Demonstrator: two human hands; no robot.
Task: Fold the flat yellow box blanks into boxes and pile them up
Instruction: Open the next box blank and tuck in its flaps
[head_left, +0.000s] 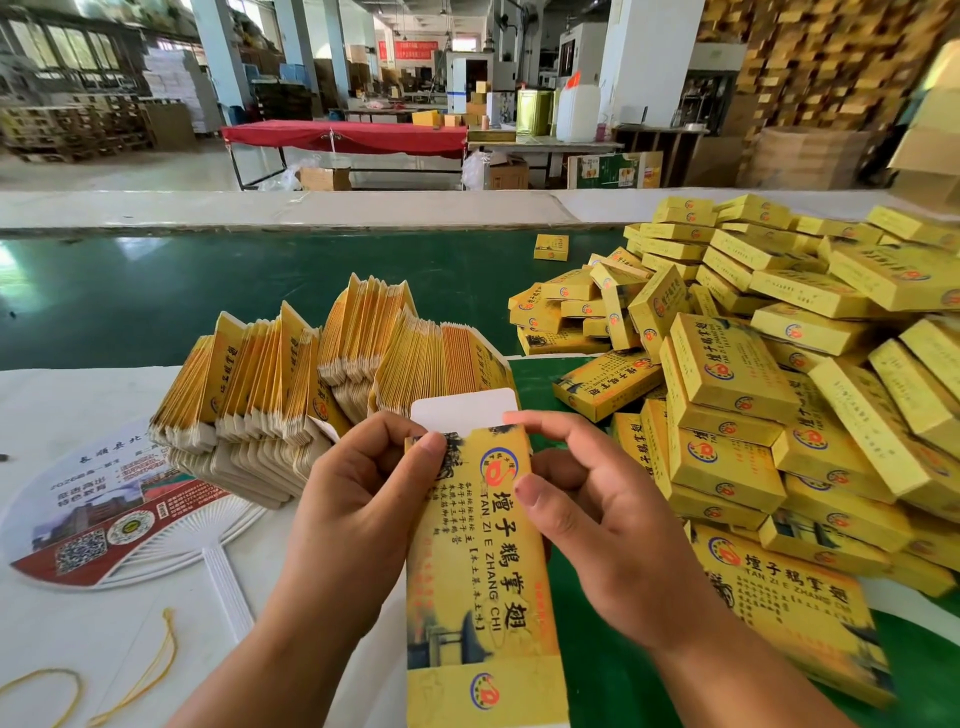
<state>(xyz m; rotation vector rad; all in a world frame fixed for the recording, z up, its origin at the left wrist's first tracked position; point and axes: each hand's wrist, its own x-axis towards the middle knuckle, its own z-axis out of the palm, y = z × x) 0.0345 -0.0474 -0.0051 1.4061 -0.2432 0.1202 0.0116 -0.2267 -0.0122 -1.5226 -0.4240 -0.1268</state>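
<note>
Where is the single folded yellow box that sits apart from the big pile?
In the head view, the lone box sits on the green belt, right of centre, just left of the pile of folded boxes.

Your hands (478, 519) held one flat yellow box blank (478, 571) between them, nearest you. Behind it leaned the row of yellow blanks (322, 374); the heap of folded yellow boxes (779, 389) lay right, the round paper fan (104, 519) left.

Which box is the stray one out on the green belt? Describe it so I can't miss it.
Start at the big pile of folded boxes on the right and look to its far left edge. There, on the bare green belt, lone box stands apart, touching nothing, unlike every other folded box.
</note>
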